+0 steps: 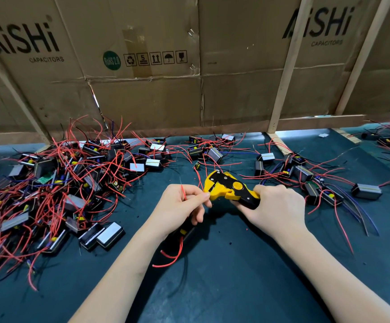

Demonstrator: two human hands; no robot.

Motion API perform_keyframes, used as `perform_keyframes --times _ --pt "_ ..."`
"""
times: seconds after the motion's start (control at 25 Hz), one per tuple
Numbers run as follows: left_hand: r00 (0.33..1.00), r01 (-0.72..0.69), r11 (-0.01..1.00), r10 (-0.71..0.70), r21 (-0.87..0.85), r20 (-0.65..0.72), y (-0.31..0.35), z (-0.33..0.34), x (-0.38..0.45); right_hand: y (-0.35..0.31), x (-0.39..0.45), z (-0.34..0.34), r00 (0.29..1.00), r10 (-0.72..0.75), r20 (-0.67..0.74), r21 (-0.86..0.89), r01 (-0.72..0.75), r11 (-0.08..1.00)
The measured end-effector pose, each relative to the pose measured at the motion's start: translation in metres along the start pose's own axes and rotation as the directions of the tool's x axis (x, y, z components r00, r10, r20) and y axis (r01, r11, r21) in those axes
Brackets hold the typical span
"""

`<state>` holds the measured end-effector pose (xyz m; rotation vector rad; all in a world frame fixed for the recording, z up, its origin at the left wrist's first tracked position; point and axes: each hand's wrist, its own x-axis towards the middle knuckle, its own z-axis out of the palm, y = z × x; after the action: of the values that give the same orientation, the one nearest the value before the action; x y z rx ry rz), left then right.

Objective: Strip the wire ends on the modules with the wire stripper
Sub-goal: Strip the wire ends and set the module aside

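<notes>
— Where is the wire stripper [232, 187]?

— Mid-bench, above the dark green mat [247, 264]. The right hand [275, 206] grips its yellow-and-black handles, fingers curled round them, the head pointing left.

— And the wire?

— A red wire [183, 192] is pinched between the thumb and fingertips of the left hand [180, 203], its end right at the stripper's yellow head. Whether the end sits inside the head, I cannot tell.

— Which module is it from?

— A black module [184, 231] shows just under the left hand, partly hidden by the wrist, with red leads curling out beneath it onto the mat.

— What lies around them?

— A big tangled heap of modules [56, 183] with red, blue and black wires on the left, and a looser scatter of modules [305, 176] on the right. Behind stands a cardboard wall [154, 94] printed "AiSHi CAPACITORS", braced by pale wooden slats [287, 66].
</notes>
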<state>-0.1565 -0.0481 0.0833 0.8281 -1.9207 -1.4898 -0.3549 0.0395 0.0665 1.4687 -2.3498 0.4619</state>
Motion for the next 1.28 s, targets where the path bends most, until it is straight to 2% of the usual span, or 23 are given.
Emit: perform_keyframes --times 0.16,0.32,0.4,1.28 --pt "1.0 0.013 1.0 -0.013 -0.005 -0.011 0.0002 -0.0008 0.0007 -0.0017 0.0016 0.0004 1.0 0.003 0.008 -0.035 -0.002 0.999" --pt "1.0 0.029 1.0 -0.029 -0.006 -0.008 0.0007 -0.0009 0.0002 -0.0007 -0.001 0.0002 0.986 -0.113 -0.122 0.002 0.114 0.993" --pt "0.999 0.03 1.0 -0.03 -0.003 -0.011 0.0004 -0.0009 0.0005 -0.0006 -0.0012 0.0011 0.981 -0.119 -0.154 0.0 0.121 0.993" --pt "1.0 0.019 0.999 -0.02 0.039 0.022 0.0004 -0.0025 0.0002 0.0012 0.0008 -0.0027 0.987 -0.132 -0.088 0.038 0.136 0.99"
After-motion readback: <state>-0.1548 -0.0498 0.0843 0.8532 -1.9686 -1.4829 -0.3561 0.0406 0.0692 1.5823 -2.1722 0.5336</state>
